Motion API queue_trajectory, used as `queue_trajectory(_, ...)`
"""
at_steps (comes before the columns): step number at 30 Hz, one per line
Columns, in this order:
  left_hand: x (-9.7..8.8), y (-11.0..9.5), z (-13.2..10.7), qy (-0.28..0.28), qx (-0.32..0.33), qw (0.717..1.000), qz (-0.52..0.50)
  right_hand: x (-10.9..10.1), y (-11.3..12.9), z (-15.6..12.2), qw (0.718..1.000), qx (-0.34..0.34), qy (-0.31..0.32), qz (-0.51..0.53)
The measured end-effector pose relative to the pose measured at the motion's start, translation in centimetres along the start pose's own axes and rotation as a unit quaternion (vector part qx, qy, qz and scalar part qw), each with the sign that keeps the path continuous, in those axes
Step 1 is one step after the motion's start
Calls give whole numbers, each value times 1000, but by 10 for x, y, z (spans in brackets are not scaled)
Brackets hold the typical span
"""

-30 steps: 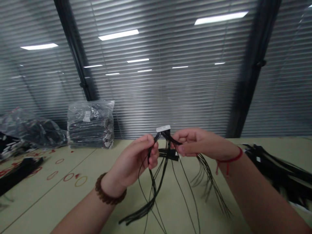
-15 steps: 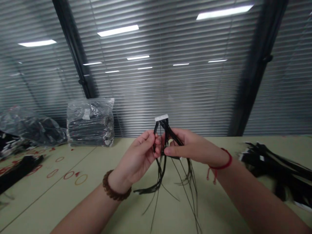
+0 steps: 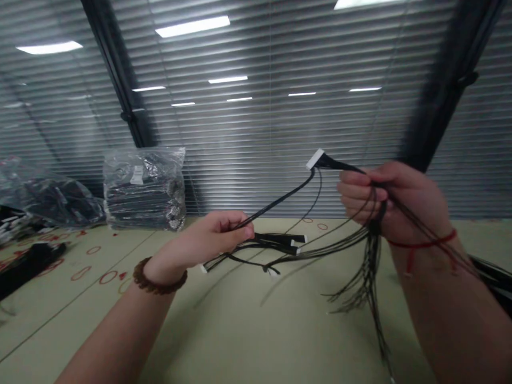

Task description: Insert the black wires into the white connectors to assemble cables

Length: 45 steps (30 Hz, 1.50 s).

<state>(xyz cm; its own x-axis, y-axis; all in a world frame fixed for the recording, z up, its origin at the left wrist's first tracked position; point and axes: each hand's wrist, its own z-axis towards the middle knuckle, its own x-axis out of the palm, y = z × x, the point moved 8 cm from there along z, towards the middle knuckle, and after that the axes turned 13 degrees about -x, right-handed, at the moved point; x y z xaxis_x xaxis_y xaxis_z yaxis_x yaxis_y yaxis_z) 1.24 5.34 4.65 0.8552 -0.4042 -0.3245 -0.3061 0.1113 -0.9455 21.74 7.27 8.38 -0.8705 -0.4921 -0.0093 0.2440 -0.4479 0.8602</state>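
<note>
While held up over the table, a black wire harness (image 3: 370, 250) splits between both hands.
Head view: the left hand (image 3: 208, 240) pinches thin, glossy wires, flat black connectors (image 3: 278, 240) trailing just beside it; the right hand (image 3: 394, 200) clenches the bundle, a white plastic connector (image 3: 314, 159) jutting past its fingers. Behind, a clear plastic bag (image 3: 144, 189) of bundled harnesses sits on the pale green table (image 3: 248, 330).

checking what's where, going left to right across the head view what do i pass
black cable bundle, clear plastic bag of black cables, left hand holding a black wire, white-tipped cable ends, white connector, right hand gripping a wire bundle
</note>
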Motion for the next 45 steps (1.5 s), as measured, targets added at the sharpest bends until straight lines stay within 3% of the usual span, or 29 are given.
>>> queue_trajectory(3,-4,0,0,-18,0,1000,22,-10,2,1,999,-3,-36,-7)
queue_trajectory(9,17,0,11,-12,29,999,-29,-8,13,4,992,-76,-100,-23)
queue_trajectory(17,55,15,22,65,13,985,-160,-12,23,3,980,-140,-140,-24)
queue_trajectory(23,65,25,25,85,-16,976,-201,-12,23,4,978,-151,-142,-13)
queue_trajectory(34,75,30,24,124,-44,972,-194,-12,22,3,979,-149,-142,-9)
queue_trajectory(42,80,17,12,164,-33,974,-153,-8,23,4,977,-151,-144,48)
queue_trajectory(45,77,19,9,120,-33,990,-67,-5,22,4,975,-147,-144,89)
